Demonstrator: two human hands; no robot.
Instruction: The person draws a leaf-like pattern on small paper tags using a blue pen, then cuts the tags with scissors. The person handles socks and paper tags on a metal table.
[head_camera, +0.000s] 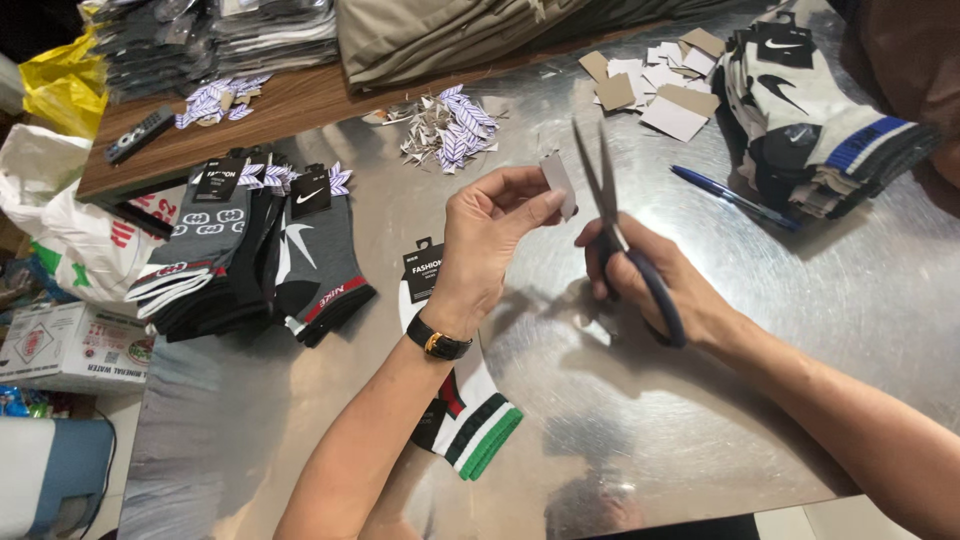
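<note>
Shiny brushed-metal table (760, 400) fills most of the head view, and both hands are up over the middle of it. The left hand (490, 240), with a black wristwatch with a gold buckle (438, 342) on its wrist, pinches a small pale cardboard tag (558, 182) between thumb and fingertips, holding it upright. The right hand (650, 275) is clenched around the dark blue handles of a pair of scissors (612, 225), blades pointing up and slightly parted, just beside the tag's right edge. I can't tell if the blades actually touch the card.

Under the left forearm there's a white sock with green, black and red stripes at the cuff (470, 420) lying flat with a black hang tag (423, 265) at its top end. Toward the left edge sits a fanned pile of grey and black socks with black tags (250, 250). Near the far edge is a heap of blue-and-white striped paper scraps (450, 130), and closer to the far right corner a scatter of brown and white cardboard pieces (660, 90). A blue pen (730, 197) lies beside a stack of white, black and blue socks (810, 110) at the right edge. A black remote control (140, 135) sits on the wooden surface (290, 105) beyond the far left corner.
</note>
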